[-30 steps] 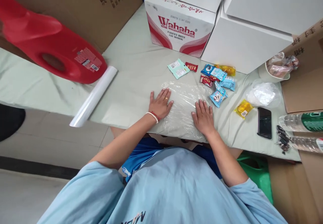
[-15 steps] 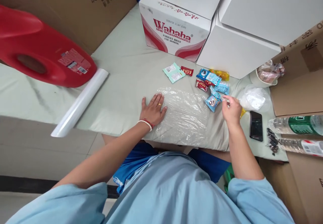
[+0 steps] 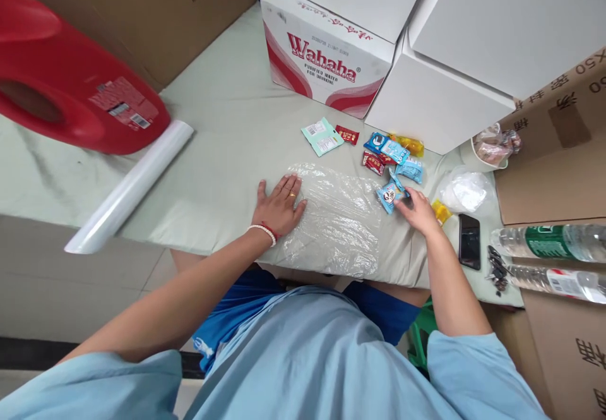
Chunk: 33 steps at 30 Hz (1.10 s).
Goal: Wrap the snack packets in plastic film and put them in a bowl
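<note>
My left hand (image 3: 279,208) lies palm down with fingers spread, on the left edge of a clear plastic sheet (image 3: 336,224). My right hand (image 3: 419,210) has its thumb and fingers closed on the right edge of a small blue snack packet (image 3: 388,198), which still rests on the table at the sheet's upper right. Just beyond it are a light blue packet (image 3: 409,170), a blue-and-white packet (image 3: 394,150), a red packet (image 3: 373,162) and a yellow one (image 3: 411,145). Farther left sit a mint-green packet (image 3: 322,136) and another red packet (image 3: 347,134).
On the left, a white roll (image 3: 132,183) lies beside a red jug (image 3: 89,85). A Wahaha carton (image 3: 326,60) and white boxes (image 3: 440,91) stand behind. At right are a phone (image 3: 469,241), a crumpled bag (image 3: 464,189), a filled cup (image 3: 478,158) and bottles (image 3: 549,242).
My right hand has come left and down from beside the packets, and its fingers now meet the blue packet. My left hand stays flat on the sheet. The view has shifted slightly.
</note>
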### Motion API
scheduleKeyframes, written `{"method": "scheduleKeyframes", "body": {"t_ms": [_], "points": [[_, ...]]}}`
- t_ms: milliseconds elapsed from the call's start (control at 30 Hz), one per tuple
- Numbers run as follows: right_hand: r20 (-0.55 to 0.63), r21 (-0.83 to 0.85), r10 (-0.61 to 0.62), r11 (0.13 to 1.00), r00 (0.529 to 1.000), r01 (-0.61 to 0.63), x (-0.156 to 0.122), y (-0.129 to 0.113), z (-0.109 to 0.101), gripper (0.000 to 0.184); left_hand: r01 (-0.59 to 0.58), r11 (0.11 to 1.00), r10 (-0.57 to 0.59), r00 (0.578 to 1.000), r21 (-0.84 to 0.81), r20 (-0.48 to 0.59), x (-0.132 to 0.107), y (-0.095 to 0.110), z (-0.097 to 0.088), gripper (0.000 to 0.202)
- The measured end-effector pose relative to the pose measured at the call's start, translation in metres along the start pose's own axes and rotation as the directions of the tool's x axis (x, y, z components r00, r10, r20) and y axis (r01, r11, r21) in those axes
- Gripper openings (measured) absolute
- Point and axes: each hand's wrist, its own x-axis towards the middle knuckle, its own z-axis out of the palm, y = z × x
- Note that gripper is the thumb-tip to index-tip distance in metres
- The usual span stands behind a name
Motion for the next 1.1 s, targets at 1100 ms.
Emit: {"method": "scheduleKeyframes", "body": {"t_ms": [1100], "points": [[0.25, -0.154, -0.374, 0.895, 0.893, 0.418, 0.142, -0.018, -0.011, 0.077, 0.004, 1.0, -0.003, 1.0, -0.016, 0.011, 0.0, 0.0, -0.003, 0.065]]}}
